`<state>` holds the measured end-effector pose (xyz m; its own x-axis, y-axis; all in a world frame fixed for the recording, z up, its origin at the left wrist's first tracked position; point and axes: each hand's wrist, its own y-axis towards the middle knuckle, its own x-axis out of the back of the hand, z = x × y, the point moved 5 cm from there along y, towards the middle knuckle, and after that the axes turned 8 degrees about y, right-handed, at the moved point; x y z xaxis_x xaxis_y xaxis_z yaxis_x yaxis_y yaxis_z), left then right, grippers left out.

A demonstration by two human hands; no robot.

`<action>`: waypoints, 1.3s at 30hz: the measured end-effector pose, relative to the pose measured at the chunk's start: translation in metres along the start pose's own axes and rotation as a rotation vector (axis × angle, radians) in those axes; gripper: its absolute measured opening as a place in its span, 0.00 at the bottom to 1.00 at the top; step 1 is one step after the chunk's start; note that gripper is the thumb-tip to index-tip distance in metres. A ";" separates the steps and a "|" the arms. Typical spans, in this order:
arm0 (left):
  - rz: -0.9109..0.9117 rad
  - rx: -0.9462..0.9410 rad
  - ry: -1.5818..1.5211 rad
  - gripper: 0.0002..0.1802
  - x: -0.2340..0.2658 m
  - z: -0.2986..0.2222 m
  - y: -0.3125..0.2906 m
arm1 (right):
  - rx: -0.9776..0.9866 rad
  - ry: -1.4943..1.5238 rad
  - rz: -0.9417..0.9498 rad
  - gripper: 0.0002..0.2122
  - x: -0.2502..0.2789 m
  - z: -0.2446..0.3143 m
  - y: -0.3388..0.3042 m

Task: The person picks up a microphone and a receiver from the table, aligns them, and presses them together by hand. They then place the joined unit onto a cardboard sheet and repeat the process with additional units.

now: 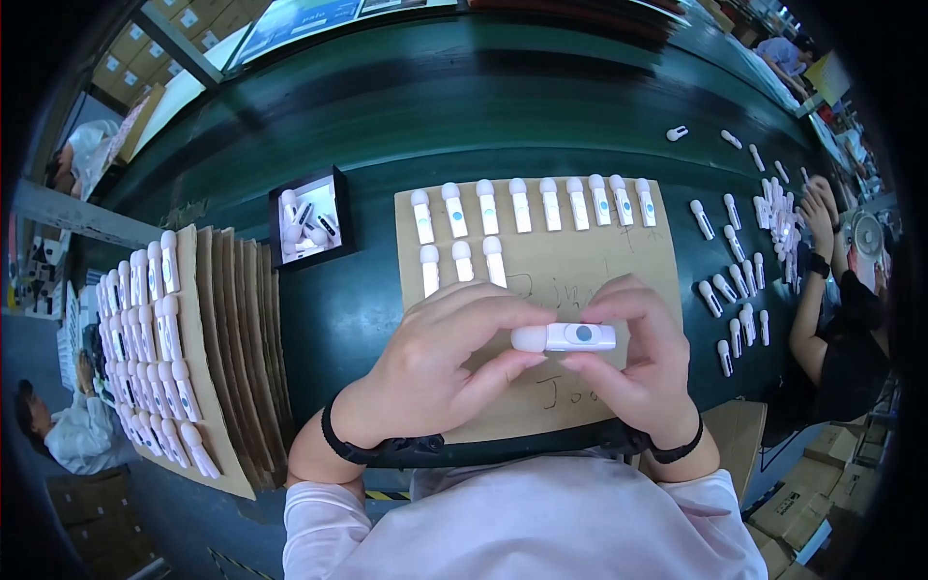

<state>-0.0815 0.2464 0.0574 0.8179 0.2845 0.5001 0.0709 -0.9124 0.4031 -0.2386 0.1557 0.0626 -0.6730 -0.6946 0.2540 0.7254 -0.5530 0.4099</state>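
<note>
A small white handheld device (606, 336) with a rounded soft-looking tip and a grey-blue oval on its body lies level between my two hands. My left hand (435, 358) has thumb and forefinger closed around it near the rounded tip. On the body side, the thumb and forefinger of my right hand (646, 353) pinch it. Below it is a brown cardboard sheet (619, 261) with handwriting. Along the sheet's far edge stands a row of similar devices (549, 205); a shorter second row (462, 263) sits at its left, partly hidden by my left hand.
A dark-rimmed box (350, 217) at the left holds several devices. Beyond it, more devices fill cardboard sheets (208, 387) stacked at the table's left edge. Loose devices (739, 280) lie on the green table (435, 111) at the right, near a co-worker's arm (810, 314).
</note>
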 end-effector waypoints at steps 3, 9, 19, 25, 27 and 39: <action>-0.009 -0.094 0.053 0.16 0.002 -0.003 0.003 | -0.254 0.325 -0.100 0.12 0.000 -0.014 -0.006; -0.025 -0.107 0.126 0.16 0.002 -0.003 0.001 | -0.100 0.158 0.046 0.11 0.002 -0.016 -0.005; 0.025 -0.018 0.028 0.15 -0.003 -0.002 0.003 | 0.130 -0.117 0.025 0.14 -0.001 0.001 -0.003; -0.028 -0.092 0.092 0.15 0.000 -0.001 0.003 | 0.149 -0.101 0.057 0.16 -0.004 0.002 0.002; -0.032 -0.098 0.088 0.15 0.000 -0.001 0.003 | 0.163 -0.102 0.064 0.17 -0.004 0.002 0.002; -0.032 -0.126 0.088 0.16 0.000 -0.002 0.003 | 0.213 -0.163 0.045 0.16 -0.006 0.004 0.002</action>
<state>-0.0826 0.2443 0.0600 0.7624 0.3431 0.5486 0.0198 -0.8598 0.5102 -0.2338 0.1604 0.0651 -0.6676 -0.6237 0.4066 0.7200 -0.4017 0.5659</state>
